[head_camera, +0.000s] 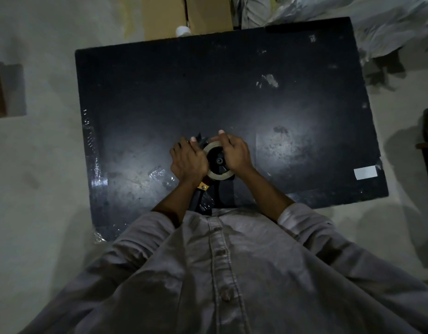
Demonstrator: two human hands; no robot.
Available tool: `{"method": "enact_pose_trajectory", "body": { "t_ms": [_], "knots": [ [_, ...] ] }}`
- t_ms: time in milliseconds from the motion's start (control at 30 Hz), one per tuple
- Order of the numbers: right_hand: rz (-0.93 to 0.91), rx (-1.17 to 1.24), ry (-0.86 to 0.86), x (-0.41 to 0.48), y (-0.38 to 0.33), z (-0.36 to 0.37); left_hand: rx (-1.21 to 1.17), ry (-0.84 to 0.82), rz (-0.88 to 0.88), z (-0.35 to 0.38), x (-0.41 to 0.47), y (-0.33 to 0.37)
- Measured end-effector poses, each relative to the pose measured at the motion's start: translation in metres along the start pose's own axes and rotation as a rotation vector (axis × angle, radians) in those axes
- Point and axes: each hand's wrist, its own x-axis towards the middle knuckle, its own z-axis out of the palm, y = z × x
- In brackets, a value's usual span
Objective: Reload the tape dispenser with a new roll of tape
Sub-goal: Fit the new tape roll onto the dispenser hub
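A clear tape roll point(217, 175) sits around the black hub point(219, 161) of a hand-held tape dispenser, whose black handle point(198, 198) with an orange part points toward my body. My left hand point(187, 160) wraps the dispenser's left side, thumb up by its front end. Curled over the roll's right and top edge is my right hand point(234, 151), its fingers pressing on the tape. Both hands hide the dispenser's front; the blade cannot be made out.
All of this rests on a black tabletop point(232, 97) with scuffs and stuck tape scraps point(160, 175). A white label point(365, 172) lies near the right edge. Cardboard boxes point(186, 15) and a white cap stand behind the table; crumpled plastic lies at the top right.
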Motion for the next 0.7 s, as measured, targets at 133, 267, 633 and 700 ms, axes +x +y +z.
{"method": "enact_pose_trajectory", "body": {
  "t_ms": [133,267,633,700],
  "knots": [
    [0.012,-0.069,0.041,0.005,-0.004,-0.001,0.007,0.008,0.001,0.000,-0.001,0.004],
    [0.029,-0.110,0.094,0.002,-0.008,-0.001,0.017,0.002,0.010,0.000,-0.001,0.006],
    [0.191,-0.090,-0.088,0.008,-0.012,-0.013,-0.100,-0.145,-0.277,0.000,0.009,0.025],
    [0.214,-0.091,-0.169,0.010,-0.015,-0.017,-0.040,-0.087,-0.249,0.006,0.000,0.027]
  ]
}}
